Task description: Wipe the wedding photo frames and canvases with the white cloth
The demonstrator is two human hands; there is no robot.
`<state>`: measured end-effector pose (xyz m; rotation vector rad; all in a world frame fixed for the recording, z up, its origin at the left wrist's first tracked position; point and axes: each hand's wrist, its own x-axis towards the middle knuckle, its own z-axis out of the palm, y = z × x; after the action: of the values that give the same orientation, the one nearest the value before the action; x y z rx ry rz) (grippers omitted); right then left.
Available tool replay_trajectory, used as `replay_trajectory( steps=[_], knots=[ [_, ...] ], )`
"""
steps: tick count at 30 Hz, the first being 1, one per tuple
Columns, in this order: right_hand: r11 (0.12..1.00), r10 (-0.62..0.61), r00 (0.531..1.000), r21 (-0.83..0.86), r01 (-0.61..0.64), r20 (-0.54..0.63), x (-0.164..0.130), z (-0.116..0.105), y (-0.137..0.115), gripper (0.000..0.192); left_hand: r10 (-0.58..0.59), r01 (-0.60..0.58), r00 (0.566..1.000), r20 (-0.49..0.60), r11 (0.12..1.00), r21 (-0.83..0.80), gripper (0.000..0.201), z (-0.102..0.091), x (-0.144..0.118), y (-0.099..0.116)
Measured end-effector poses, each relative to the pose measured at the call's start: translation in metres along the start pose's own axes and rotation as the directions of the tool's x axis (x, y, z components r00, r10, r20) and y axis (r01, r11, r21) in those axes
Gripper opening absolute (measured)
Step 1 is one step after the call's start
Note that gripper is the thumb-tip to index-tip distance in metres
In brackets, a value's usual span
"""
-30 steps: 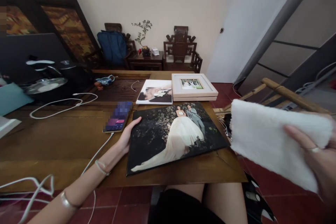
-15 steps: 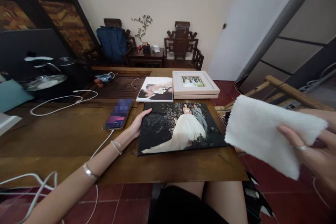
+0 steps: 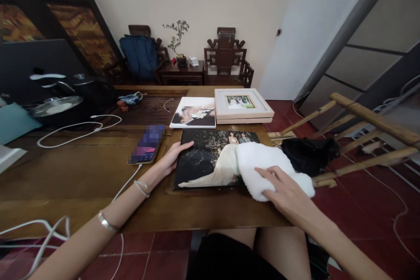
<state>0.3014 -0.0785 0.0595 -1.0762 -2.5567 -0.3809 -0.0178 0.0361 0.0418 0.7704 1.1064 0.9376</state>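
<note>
A large dark photo print [image 3: 206, 162] of a couple in wedding clothes lies flat on the wooden table [image 3: 82, 175] in front of me. My left hand [image 3: 172, 159] rests on its left edge, fingers spread and flat. My right hand [image 3: 282, 186] presses a white fluffy cloth [image 3: 262, 164] down on the right part of the print, covering that corner.
Behind the print lie a smaller photo [image 3: 194, 113] and a light framed picture [image 3: 242, 104]. A phone [image 3: 147, 143] with a white cable sits to the left. A black bag [image 3: 308, 153] rests on bamboo poles at the right. Pots [image 3: 55, 105] and cables crowd the left.
My right hand has brought the white cloth down from mid-air at the right onto the print. My left hand stays on the print's left edge.
</note>
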Motion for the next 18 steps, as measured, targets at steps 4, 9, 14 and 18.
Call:
replay_trajectory(
  steps=[4, 9, 14, 18],
  knots=[
    [0.998, -0.002, 1.000, 0.065, 0.001, 0.007, -0.007, 0.008, -0.012, 0.029, 0.138, -0.138, 0.990, 0.015, 0.974, 0.181, 0.044, -0.007, -0.005, -0.004],
    [0.993, 0.057, 0.993, 0.100, -0.067, 0.104, -0.011, 0.011, 0.000, 0.038, 0.336, -0.225, 0.937, -0.100, 0.796, 0.562, 0.039, -0.015, -0.005, -0.004],
    [0.993, 0.051, 0.991, 0.102, -0.064, 0.125, -0.008, 0.014, 0.004, 0.039, 0.539, -0.252, 0.829, -0.147, 0.595, 0.763, 0.034, -0.006, -0.013, -0.008],
    [0.995, 0.047, 0.991, 0.086, -0.057, 0.122, -0.008, 0.018, 0.000, 0.040, 0.562, -0.248, 0.826, -0.029, 0.408, 0.879, 0.036, 0.004, -0.017, -0.016]
  ],
)
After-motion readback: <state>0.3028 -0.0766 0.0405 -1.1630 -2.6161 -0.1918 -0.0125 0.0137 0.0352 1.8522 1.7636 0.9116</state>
